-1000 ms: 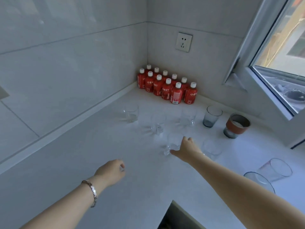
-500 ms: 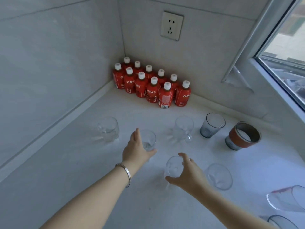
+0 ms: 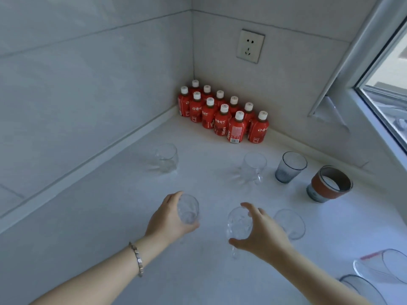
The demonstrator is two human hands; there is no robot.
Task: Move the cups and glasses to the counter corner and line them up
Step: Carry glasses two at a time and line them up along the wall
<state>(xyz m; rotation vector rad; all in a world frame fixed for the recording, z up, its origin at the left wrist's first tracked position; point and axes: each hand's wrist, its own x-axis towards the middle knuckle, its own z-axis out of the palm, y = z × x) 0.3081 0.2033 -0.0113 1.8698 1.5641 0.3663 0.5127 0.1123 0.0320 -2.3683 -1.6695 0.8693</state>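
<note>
Two clear glasses are each wrapped by a hand, the left hand on one glass and the right hand on another, with the counter corner straight ahead behind the red juice bottles.

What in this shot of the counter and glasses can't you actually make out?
Head view only:
- Two glasses at the lower right: cut off by the frame edge.
- Left hand and its clear glass: palm hides the near side, so lifted or resting is unclear.
- Right hand on its glass: grip firmness unclear.
- Red bottles: label text too small.
</note>
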